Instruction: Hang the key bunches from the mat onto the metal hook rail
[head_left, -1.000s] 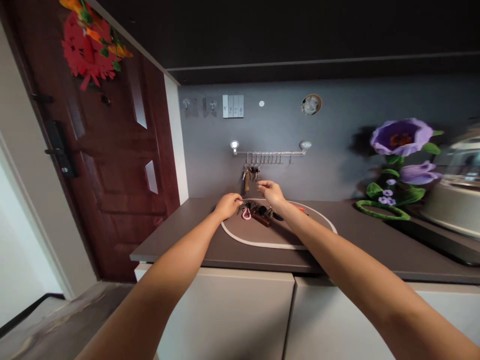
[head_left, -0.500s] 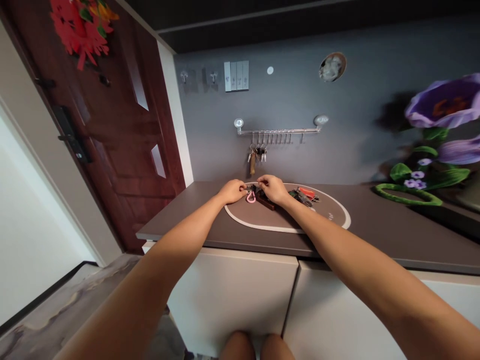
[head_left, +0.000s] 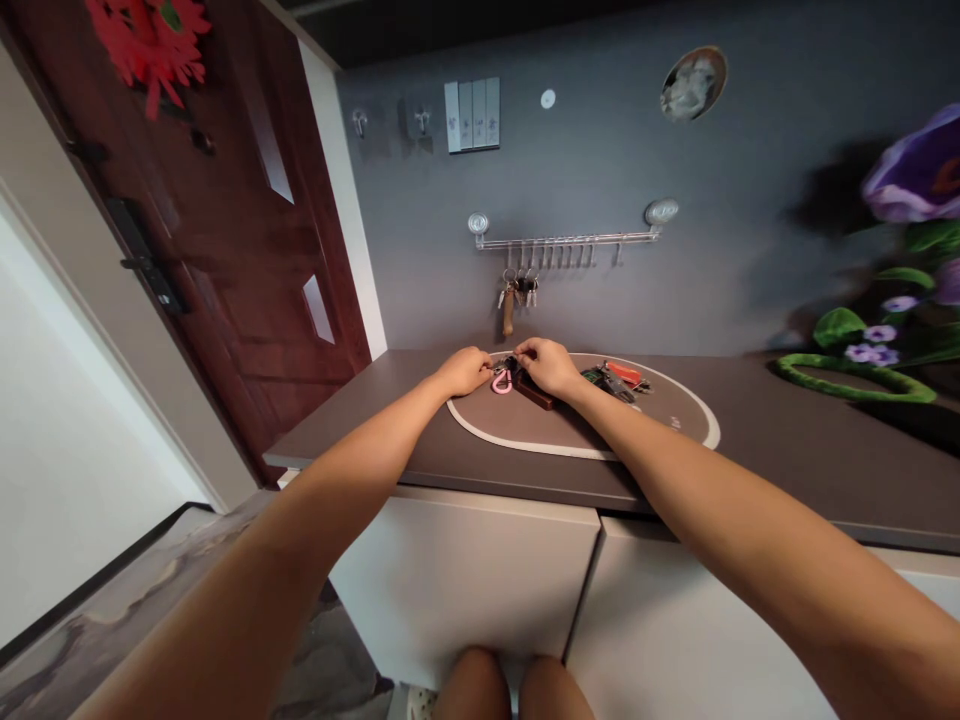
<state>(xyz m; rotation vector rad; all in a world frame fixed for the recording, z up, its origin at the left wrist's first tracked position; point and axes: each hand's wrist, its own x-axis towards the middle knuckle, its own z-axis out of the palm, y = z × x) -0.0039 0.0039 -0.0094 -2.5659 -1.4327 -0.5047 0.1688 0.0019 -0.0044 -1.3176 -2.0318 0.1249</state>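
My left hand [head_left: 466, 372] is closed in a pinch at the left end of the oval mat [head_left: 540, 445], its fingertips on the keys beside a pink carabiner [head_left: 502, 381]. My right hand [head_left: 550, 366] is also pinched, over the same bunch, but what lies between its fingertips is too small to make out. A dark brown strap-like piece [head_left: 536, 394] rests on the mat below the right hand. Right of that hand lies another pile of keys [head_left: 616, 383] with a red-orange item [head_left: 624, 372].
Above the hands, a wall rail with hooks [head_left: 566, 240] carries hanging keys [head_left: 517, 292]. Purple flowers with a green ring base [head_left: 855, 378] stand on the counter [head_left: 787, 455] at right. A dark red door [head_left: 247, 250] is at left.
The view has tilted down slightly, so the wall items sit higher in the picture. Both hands remain at the same bunch, with only small finger shifts.
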